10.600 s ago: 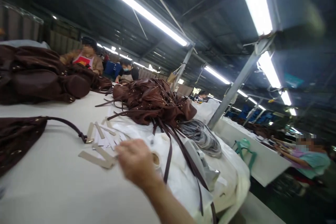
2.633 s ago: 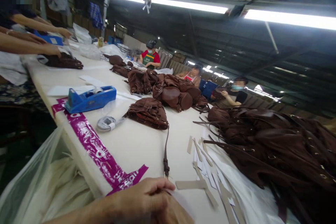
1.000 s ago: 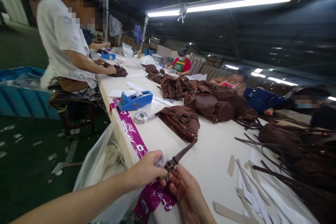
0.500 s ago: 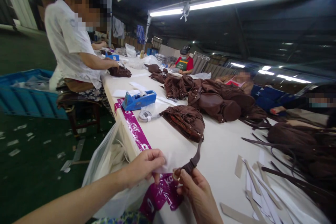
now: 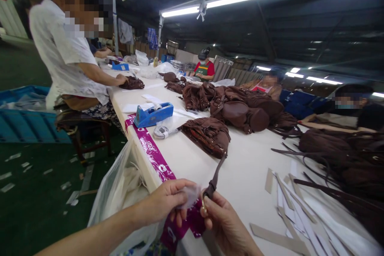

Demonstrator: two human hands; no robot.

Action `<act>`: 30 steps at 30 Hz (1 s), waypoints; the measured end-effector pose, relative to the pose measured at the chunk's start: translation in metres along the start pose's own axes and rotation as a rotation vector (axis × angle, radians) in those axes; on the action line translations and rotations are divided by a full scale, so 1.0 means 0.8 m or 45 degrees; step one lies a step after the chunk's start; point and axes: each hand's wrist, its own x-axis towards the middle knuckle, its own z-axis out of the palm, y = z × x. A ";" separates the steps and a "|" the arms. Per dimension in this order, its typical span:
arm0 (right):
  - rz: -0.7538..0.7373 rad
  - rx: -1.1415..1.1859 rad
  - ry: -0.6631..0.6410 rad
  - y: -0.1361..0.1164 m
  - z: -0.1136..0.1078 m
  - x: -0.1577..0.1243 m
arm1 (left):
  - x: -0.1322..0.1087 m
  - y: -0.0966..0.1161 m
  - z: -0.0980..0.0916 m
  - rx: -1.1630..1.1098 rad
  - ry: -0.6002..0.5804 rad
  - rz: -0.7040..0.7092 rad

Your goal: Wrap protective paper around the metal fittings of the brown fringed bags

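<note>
At the near edge of the bench (image 5: 249,160) the left hand (image 5: 166,204) pinches a scrap of thin white tissue (image 5: 191,195) between thumb and fingers, its grip closed on the scrap. The right hand (image 5: 225,224), just beside it, has its grip closed on the strap end (image 5: 211,189) — there is a small metal fitting there, too small to make out. Both hands are raised a little off the bench and close together, likely so that tissue and fitting meet in plain sight. The leather runs up and away to the fringed brown bag (image 5: 207,136), which lies flat further out, so only its end is lifted. Left of the bag sit a blue tape dispenser (image 5: 153,114) and a small white roll (image 5: 162,132), within reach. A clear plastic sack (image 5: 117,196) hangs below the bench edge — handy for scraps, it seems. Card strips (image 5: 285,204) lie scattered to the right. At far left a co-worker's hand (image 5: 121,78) rests by another brown bag (image 5: 132,84).
</note>
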 end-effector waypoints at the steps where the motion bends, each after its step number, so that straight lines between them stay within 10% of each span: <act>1: -0.004 -0.040 0.000 0.001 0.002 0.000 | 0.000 -0.002 0.001 0.005 0.022 0.006; 11: -0.297 -0.667 -0.085 0.006 0.006 0.003 | 0.017 0.039 0.005 0.450 0.067 0.133; 21: -0.173 -0.398 -0.041 -0.011 -0.004 -0.008 | 0.032 0.016 -0.003 0.360 0.341 0.222; 30: -0.139 -0.127 -0.087 -0.002 0.001 -0.006 | 0.017 0.011 0.002 0.351 0.076 0.403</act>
